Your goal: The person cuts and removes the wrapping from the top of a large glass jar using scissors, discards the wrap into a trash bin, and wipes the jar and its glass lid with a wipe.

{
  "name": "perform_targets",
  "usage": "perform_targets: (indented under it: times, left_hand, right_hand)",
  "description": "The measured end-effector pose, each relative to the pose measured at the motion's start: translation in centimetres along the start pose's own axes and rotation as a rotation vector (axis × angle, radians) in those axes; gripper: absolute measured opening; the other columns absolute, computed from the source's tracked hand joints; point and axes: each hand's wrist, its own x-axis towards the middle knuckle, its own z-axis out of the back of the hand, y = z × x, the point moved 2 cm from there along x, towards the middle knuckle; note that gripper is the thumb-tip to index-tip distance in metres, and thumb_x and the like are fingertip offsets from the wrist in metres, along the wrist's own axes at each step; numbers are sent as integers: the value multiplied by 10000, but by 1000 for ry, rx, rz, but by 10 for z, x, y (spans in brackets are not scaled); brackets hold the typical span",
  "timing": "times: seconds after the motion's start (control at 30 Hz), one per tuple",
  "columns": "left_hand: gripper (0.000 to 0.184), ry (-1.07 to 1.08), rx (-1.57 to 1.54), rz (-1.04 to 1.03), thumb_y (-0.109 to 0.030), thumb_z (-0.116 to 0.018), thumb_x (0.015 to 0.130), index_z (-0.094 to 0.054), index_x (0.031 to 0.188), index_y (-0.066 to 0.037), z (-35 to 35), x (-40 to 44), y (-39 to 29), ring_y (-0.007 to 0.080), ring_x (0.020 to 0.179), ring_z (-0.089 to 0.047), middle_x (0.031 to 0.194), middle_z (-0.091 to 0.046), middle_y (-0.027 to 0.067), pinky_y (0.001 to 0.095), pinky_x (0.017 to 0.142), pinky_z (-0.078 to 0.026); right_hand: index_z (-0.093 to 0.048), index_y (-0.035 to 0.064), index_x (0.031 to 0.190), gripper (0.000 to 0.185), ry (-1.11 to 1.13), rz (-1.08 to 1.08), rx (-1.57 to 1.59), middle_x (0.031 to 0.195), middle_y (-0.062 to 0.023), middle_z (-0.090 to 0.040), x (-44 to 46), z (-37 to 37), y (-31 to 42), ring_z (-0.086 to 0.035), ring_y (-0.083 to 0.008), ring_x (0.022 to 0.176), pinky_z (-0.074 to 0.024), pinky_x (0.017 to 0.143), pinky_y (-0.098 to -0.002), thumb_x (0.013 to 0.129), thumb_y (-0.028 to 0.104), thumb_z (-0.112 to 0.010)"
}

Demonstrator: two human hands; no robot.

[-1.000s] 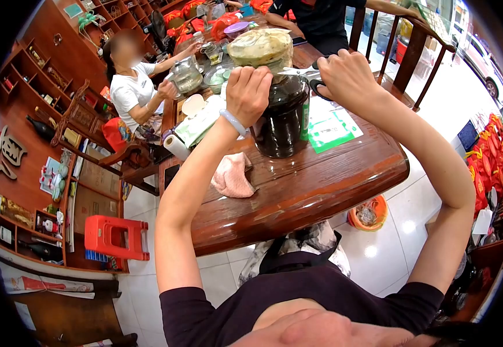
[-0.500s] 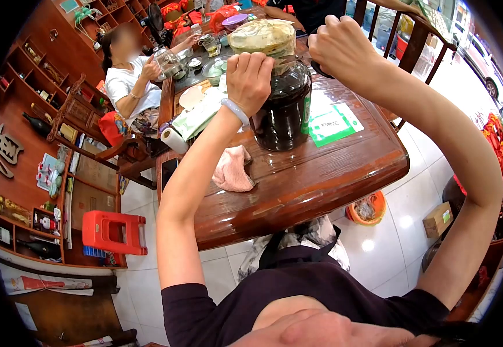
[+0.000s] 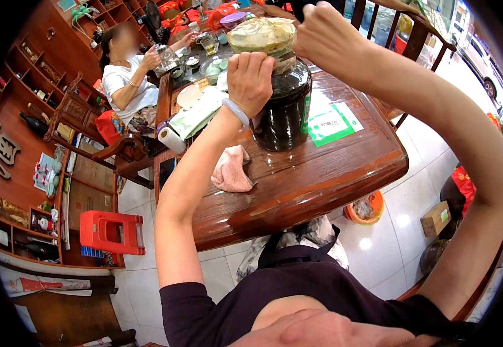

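Note:
A large dark jar stands upright on the wooden table, its top bound in a yellowish plastic wrapping. My left hand, with a pale bangle at the wrist, is closed at the near left side of the wrapped neck. Beyond the jar's right side, my right hand is a fist close to the wrapping; what it holds is hidden. A thin dark edge shows against the wrapping between the hands. Left of the jar lies a crumpled pink cloth, and to its right a green-and-white sheet.
Across the table, a person in white holds a glass pot among tea ware. A white roll lies at the left edge. On the floor are a red stool, an orange bin and a cardboard box.
My right hand has moved left and up, closer to the wrapping. My left hand stays at the jar's neck. The person in white has shifted the glass pot slightly upward.

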Motion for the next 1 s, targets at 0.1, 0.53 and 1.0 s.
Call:
perform_targets:
  times: [0.1,0.53,1.0]
  left_hand:
    - [148,2,4,-5,-76,-621,715,-543,841,-63,0,0,1,215,778,-494,819,-528,48,334,735,-338]
    - [109,15,12,-50,-87,-532,728,-545,836,-78,4,-3,3,192,757,-476,795,-501,30,326,738,-334]
    - [176,43,36,-24,-52,-632,686,-582,850,-96,6,-3,-2,189,774,-493,830,-517,24,334,774,-335]
  right_hand:
    - [-606,128,644,68,48,90,-39,627,35,-567,16,2,13,-543,-117,723,-370,569,-273,699,162,-587]
    - [-614,168,656,71,121,245,-51,654,67,-562,35,2,22,-547,-109,761,-342,589,-284,717,183,-582]
    - [-619,91,626,165,-135,-82,161,592,-13,-583,-21,-24,-16,-545,-171,701,-383,580,-292,604,238,-688]
